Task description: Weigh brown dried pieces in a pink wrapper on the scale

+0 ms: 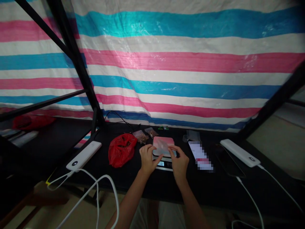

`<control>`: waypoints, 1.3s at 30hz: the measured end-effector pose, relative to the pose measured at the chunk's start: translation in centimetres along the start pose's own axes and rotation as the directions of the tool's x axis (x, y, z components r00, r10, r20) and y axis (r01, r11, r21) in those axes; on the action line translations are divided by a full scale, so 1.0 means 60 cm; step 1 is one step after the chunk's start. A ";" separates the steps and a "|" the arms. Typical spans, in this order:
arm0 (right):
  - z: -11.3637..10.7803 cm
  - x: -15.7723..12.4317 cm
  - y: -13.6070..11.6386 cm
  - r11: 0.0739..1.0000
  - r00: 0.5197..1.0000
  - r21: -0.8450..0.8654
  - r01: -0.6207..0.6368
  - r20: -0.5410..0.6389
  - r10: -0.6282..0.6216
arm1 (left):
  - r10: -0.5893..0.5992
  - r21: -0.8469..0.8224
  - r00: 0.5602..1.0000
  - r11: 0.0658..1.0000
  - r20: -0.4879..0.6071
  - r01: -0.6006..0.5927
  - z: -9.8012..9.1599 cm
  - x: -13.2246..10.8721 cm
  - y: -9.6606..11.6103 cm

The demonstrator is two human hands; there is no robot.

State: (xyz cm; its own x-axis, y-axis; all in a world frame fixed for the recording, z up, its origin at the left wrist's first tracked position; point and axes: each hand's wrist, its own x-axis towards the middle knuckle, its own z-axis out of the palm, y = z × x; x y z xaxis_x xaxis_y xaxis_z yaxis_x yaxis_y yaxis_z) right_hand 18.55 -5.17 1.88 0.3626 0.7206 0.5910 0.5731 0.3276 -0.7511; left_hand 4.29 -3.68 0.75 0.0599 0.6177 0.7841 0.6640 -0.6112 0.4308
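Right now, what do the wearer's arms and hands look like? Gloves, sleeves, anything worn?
Both bare: the left hand and right hand carry no gloves, and no rings or watch show. Forearms are uncovered down to the bottom of the frame, with no sleeve cuff in view. No markings can be seen in this dim light.

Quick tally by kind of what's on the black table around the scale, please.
Scale: 1
Clear bag held by left hand and right hand: 1
Filled small bags: 2
Red plastic bag: 1
White power banks: 2
Total: 7
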 end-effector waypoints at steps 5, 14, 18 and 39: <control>0.009 -0.010 -0.026 0.866 0.873 -0.133 0.482 0.160 -0.461 | -0.123 -0.373 0.983 0.913 0.134 0.165 0.009 0.011 -0.004; 0.007 0.003 -0.023 0.924 0.883 -0.060 0.379 0.322 -0.341 | -0.294 -0.461 0.907 0.787 0.303 0.409 0.017 0.016 -0.009; 0.004 0.016 -0.019 0.985 0.911 0.036 0.168 0.376 -0.169 | -0.284 -0.539 0.846 0.669 0.451 0.512 0.016 0.014 -0.008; 0.013 -0.006 -0.014 0.989 0.959 -0.024 0.148 0.249 -0.137 | -0.192 -0.286 0.913 0.909 0.360 0.303 0.007 0.009 0.011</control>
State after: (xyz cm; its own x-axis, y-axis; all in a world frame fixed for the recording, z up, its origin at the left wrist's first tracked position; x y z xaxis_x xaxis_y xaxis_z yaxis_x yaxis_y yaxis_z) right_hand 17.35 -5.23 2.03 0.0859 0.7981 0.5964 0.6381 0.4156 -0.6481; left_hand 5.08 -3.52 1.27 0.1955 0.8591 0.4730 0.4090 -0.5098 0.7569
